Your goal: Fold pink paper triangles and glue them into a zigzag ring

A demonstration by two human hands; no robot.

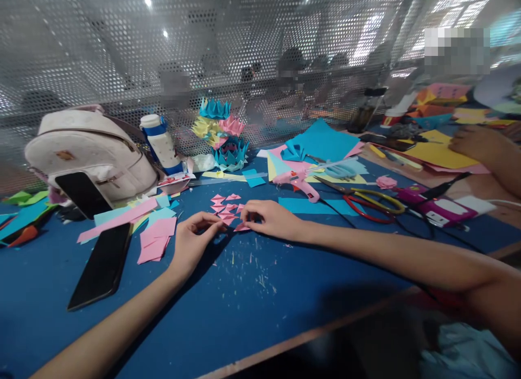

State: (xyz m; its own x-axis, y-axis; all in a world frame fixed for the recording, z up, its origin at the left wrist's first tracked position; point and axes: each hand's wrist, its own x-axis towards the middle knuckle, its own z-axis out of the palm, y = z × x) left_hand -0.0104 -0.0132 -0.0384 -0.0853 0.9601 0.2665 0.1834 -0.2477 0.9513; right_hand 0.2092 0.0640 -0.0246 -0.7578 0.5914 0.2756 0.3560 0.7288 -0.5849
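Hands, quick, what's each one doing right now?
Left hand: fingers curled by folded pink pieces; grip unclear.
Right hand: fingertips at one pink piece; grip unclear.

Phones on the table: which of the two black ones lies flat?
The phone nearer the left hand lies flat, beside the pink paper pieces; the other phone leans against the backpack.

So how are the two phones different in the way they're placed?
The propped phone leans at a slant against the backpack, while the flat phone lies face up on the table. The flat phone is closer to the person; the propped phone is farther back. Both show dark screens.
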